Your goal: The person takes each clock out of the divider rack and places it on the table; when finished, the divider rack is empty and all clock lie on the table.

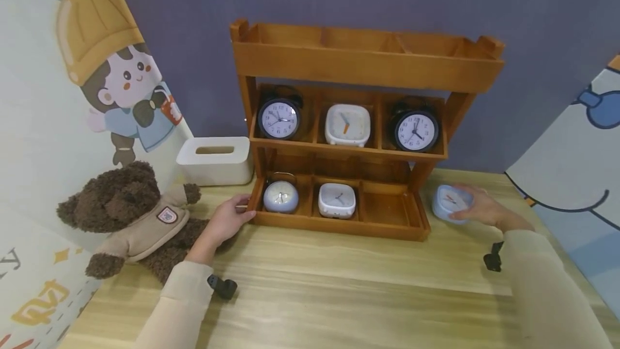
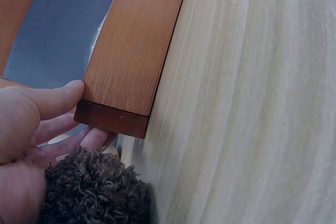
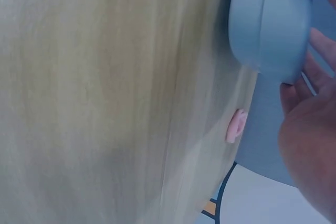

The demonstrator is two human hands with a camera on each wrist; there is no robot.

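Observation:
A brown wooden shelf rack (image 1: 334, 225) stands against the dark wall with several clocks in its compartments. My left hand (image 1: 227, 222) holds its lower left corner; in the left wrist view the thumb (image 2: 63, 98) lies at the front piece's edge and other fingers reach behind its end. Right of the rack, my right hand (image 1: 479, 209) grips a light blue alarm clock (image 1: 448, 203) by its right side, its face turned up and forward. The right wrist view shows the clock's smooth blue casing (image 3: 270, 30) close to the tabletop, its dial hidden there.
In the rack's lower row are a round clock (image 1: 281, 197) and a white clock (image 1: 336, 201); above are two black clocks (image 1: 279, 119) and another white one (image 1: 347, 124). A teddy bear (image 1: 140, 214) and white tissue box (image 1: 215, 161) are at left. A pink object (image 3: 235, 126) lies near the right hand.

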